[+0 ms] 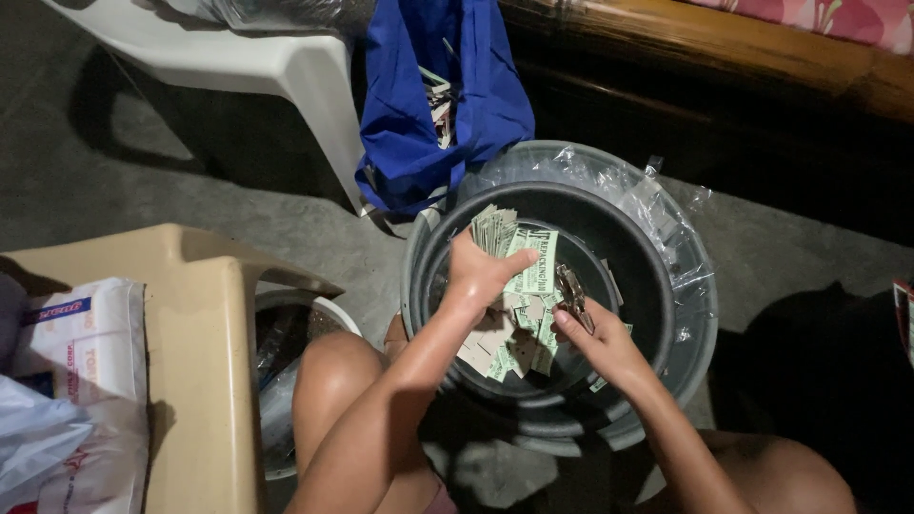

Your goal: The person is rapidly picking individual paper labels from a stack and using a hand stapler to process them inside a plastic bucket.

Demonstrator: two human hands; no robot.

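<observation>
My left hand (479,273) reaches into a dark round basin (657,286) and grips a green and white printed card (535,259) from the pile inside. Fanned behind that hand is a stack of similar cards (495,227), and more cards with brown backs (509,345) lie loose on the basin's bottom. My right hand (598,340) is over the basin's middle, closed on a small metal stapler (573,292) held just right of the card. My knees show below the basin.
A blue bag (419,105) with more cards stands behind the basin, next to a white plastic chair (238,57). A beige plastic stool (200,314) at the left carries plastic bags (76,381). A wooden bench (724,43) runs along the back right. Clear plastic (666,205) drapes the basin's rim.
</observation>
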